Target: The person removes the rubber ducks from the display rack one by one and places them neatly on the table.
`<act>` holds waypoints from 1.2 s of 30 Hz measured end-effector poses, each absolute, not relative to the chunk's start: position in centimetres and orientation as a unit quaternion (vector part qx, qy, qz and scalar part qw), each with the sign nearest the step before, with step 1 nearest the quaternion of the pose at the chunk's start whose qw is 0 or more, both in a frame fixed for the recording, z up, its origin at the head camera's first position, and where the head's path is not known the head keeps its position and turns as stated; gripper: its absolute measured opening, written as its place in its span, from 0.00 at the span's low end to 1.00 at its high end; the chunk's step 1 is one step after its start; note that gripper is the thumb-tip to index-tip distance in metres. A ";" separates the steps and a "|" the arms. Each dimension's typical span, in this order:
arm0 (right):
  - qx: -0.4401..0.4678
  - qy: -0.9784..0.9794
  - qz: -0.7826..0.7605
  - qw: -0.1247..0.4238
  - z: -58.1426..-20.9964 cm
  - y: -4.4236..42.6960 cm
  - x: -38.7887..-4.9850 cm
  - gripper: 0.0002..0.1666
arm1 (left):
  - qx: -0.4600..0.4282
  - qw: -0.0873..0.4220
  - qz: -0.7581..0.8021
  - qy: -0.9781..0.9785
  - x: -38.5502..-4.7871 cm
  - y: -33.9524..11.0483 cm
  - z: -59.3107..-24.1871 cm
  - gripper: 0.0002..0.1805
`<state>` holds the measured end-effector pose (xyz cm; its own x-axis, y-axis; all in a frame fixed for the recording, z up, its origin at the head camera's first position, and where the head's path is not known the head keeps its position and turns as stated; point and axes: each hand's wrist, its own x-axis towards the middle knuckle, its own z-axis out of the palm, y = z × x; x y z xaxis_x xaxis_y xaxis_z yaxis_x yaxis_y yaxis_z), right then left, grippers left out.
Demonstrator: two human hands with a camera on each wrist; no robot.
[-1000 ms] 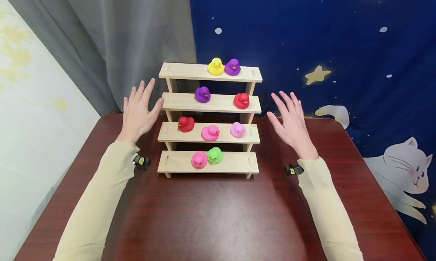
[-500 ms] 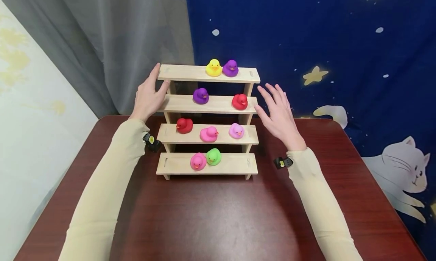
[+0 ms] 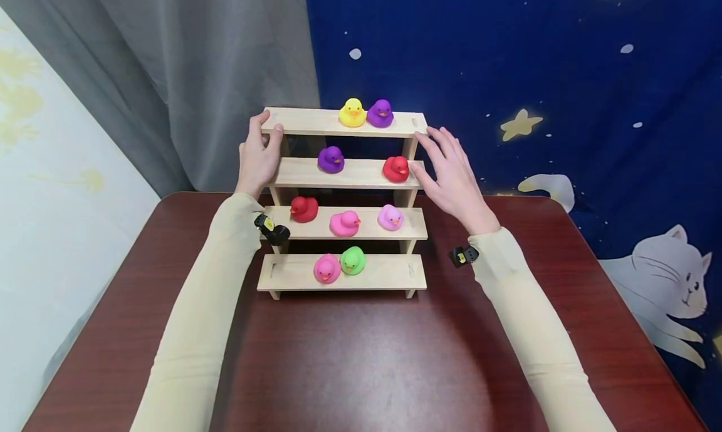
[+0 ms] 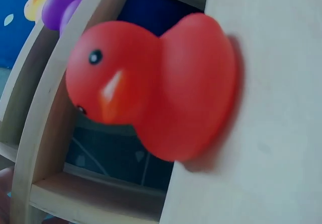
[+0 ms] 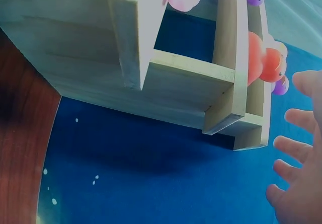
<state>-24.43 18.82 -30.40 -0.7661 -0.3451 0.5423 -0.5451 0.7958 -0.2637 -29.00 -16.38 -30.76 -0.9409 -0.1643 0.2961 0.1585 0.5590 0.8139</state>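
Observation:
A four-tier wooden display stand [image 3: 344, 274] holds several rubber ducks. My left hand [image 3: 259, 159] grips the left end of its top tier, thumb at the front and fingers bent round the end. My right hand [image 3: 454, 178] is spread beside the right ends of the upper tiers, its fingers loosely bent; contact is hard to tell. Nearest to it is a red duck [image 3: 396, 168] on the second tier. A yellow duck [image 3: 352, 113] and a purple duck [image 3: 380, 114] sit on top. Another red duck [image 4: 191, 88] fills much of the left wrist view.
Lower tiers carry pink ducks [image 3: 345, 223], a light pink duck [image 3: 390, 217] and a green duck [image 3: 353, 261]. The stand rests on a dark red-brown table [image 3: 350, 357]. Behind hang a grey curtain [image 3: 225, 56] and a blue starry cloth [image 3: 451, 56].
My left hand has moved in from the left onto the top tier's end. The right hand has moved left, up to the stand's right side. The ducks keep their places.

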 end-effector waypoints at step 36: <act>0.216 -0.873 0.426 0.105 -25.5 13.6 -30.7 0.29 | 0.013 0.147 -0.542 -0.827 -29.4 -16.3 -31.3 0.30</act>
